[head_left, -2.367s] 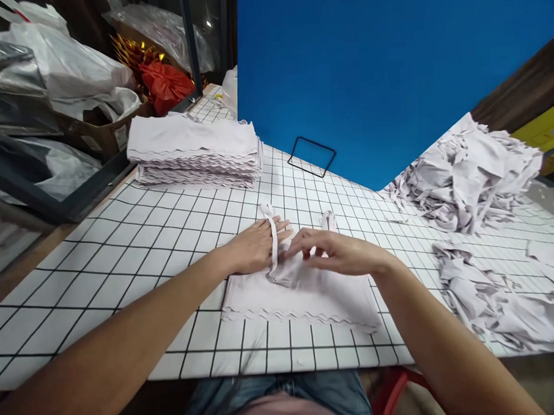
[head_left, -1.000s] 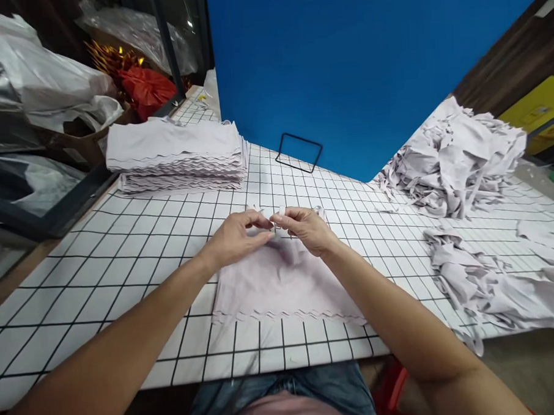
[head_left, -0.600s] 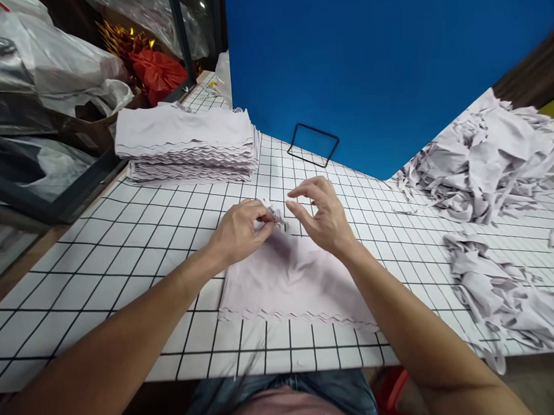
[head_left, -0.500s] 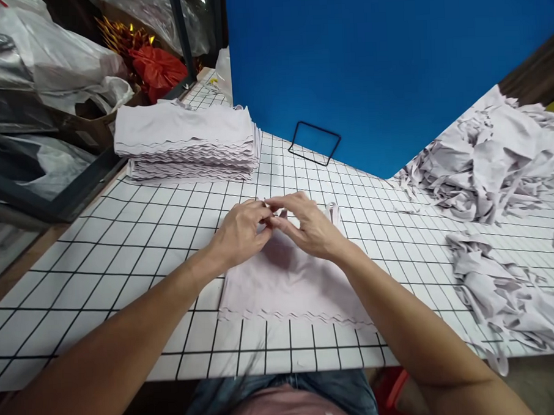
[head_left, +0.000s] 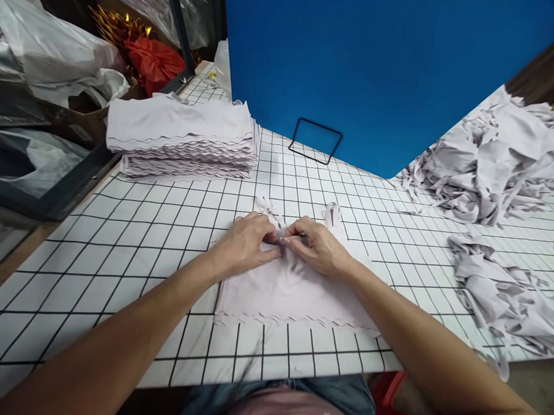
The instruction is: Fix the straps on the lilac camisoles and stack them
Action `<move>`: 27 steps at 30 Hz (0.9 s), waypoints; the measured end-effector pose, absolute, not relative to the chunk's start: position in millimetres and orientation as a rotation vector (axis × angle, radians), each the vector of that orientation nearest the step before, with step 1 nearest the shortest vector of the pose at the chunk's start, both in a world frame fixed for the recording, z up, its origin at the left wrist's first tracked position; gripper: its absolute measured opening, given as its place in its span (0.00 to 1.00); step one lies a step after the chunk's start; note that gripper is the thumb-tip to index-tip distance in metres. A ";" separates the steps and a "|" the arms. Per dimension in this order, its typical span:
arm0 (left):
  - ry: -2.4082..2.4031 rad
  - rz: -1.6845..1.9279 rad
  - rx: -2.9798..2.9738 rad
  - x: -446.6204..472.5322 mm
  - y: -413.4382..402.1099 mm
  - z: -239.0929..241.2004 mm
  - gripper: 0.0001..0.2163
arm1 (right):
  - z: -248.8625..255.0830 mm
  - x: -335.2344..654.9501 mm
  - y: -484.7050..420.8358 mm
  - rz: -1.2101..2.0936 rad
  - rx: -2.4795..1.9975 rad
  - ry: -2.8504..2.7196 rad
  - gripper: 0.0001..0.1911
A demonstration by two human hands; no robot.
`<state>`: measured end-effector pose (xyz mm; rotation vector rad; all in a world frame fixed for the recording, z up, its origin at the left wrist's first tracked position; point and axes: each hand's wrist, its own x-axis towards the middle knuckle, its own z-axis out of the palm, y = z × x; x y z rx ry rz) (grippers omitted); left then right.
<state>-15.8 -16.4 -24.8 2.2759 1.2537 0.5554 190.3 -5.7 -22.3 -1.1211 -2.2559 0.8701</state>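
Observation:
A pale pinkish camisole (head_left: 281,302) lies flat on the grid-patterned table, its wavy hem towards me. One thin strap (head_left: 333,215) loops up at its right, and another strap (head_left: 265,206) stands out beyond my left fingers. At the middle of its top edge, my left hand (head_left: 246,247) is closed in a pinch on the fabric. Close against it, fingertips almost meeting, my right hand (head_left: 319,245) pinches the same spot. The cloth gathers into small folds below them. What exactly sits between the fingertips is too small to tell.
Folded wavy-edged garments (head_left: 181,123) are stacked at the back left. A large heap of pale garments (head_left: 495,161) and a smaller heap (head_left: 505,289) lie on the right. A blue panel (head_left: 367,63) rises behind the table (head_left: 122,239). Plastic bags (head_left: 68,51) fill the left shelf.
Both hands have come down and slightly towards me, from above the top edge onto the camisole's upper middle. The left strap, hidden before, now shows.

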 end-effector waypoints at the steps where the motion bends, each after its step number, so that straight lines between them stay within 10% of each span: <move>1: 1.266 0.550 2.255 -15.5 -16.5 -25.6 0.05 | -24.5 190.3 -7.3 0.901 -1.132 -2.228 0.06; 27: 1.364 0.516 2.004 -5.7 -19.9 -25.1 0.10 | -32.3 189.2 -6.5 0.897 -0.929 -2.276 0.05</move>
